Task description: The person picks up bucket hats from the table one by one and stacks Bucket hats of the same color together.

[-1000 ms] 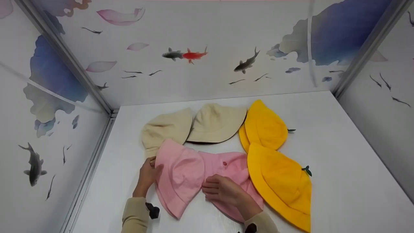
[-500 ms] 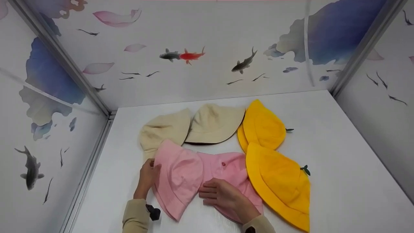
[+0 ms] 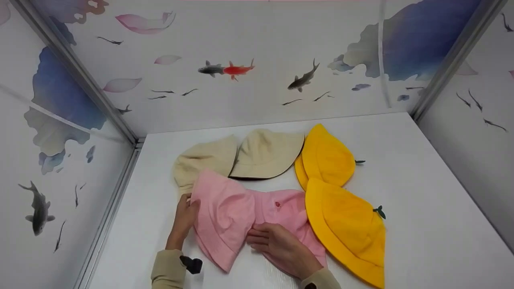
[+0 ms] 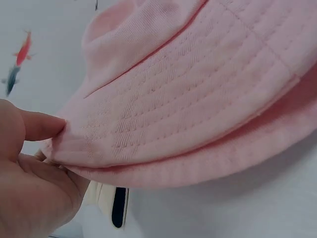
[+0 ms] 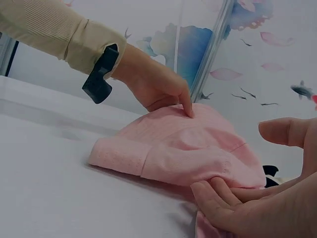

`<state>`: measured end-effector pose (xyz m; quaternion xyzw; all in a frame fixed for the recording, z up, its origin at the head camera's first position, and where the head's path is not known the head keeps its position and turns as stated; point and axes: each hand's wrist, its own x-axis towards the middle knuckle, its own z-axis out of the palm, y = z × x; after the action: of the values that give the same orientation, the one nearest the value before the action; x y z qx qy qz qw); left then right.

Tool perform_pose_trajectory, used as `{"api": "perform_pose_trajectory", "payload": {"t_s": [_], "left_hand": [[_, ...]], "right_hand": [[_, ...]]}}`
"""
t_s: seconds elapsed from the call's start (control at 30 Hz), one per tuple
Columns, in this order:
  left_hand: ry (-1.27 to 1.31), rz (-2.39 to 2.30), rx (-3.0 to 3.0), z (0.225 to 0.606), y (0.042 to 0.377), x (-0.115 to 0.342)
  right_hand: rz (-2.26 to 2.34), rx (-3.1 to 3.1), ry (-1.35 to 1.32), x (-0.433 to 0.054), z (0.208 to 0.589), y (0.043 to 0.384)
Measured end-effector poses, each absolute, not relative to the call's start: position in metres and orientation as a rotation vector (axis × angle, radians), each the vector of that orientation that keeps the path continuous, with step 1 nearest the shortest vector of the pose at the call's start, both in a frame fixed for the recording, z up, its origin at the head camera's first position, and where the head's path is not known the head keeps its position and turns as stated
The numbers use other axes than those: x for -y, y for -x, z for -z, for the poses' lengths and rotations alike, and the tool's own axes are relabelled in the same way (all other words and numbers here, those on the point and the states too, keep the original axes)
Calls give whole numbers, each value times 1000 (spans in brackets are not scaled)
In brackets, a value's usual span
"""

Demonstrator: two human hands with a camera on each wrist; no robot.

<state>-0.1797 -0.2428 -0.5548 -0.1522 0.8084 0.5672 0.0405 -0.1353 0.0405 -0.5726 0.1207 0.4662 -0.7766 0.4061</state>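
A pink bucket hat (image 3: 225,218) lies folded flat, brim to the left. My left hand (image 3: 184,218) pinches its brim edge, thumb on top and fingers beneath, as the left wrist view shows on the brim (image 4: 163,109). My right hand (image 3: 281,249) has its fingers extended at the crown end of this hat; in the right wrist view the fingertips (image 5: 213,196) touch the crown's underside, thumb held apart. A second pink hat (image 3: 283,200) with a small red mark lies to the right, partly behind my right hand.
Two beige hats (image 3: 269,154) with dark edging lie at the back, the left one partly covered by the pink hat. On the right, two yellow hats (image 3: 353,220) with green sprouts overlap. Printed wall panels (image 3: 257,100) enclose the white table (image 3: 425,208) on three sides.
The left pink hat has shifted slightly up and right, its crown now nearer the second pink hat. My left hand keeps its pinch; my right fingers have closed in on the crown.
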Motion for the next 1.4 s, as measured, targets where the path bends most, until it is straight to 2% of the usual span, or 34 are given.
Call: {"api": "perform_pose_trajectory", "payload": {"t_s": [0.57, 0.93, 1.17, 1.4], "left_hand": [[417, -1914, -2344, 541, 179, 211], [531, -2128, -2108, 535, 176, 196], [589, -2285, -1938, 530, 175, 185], [500, -2415, -1884, 534, 170, 176]], "right_hand": [[2041, -1226, -143, -43, 571, 133], [2139, -1175, 31, -46, 574, 128], [2006, -1423, -119, -53, 571, 134], [1952, -1570, -159, -56, 572, 133]]}}
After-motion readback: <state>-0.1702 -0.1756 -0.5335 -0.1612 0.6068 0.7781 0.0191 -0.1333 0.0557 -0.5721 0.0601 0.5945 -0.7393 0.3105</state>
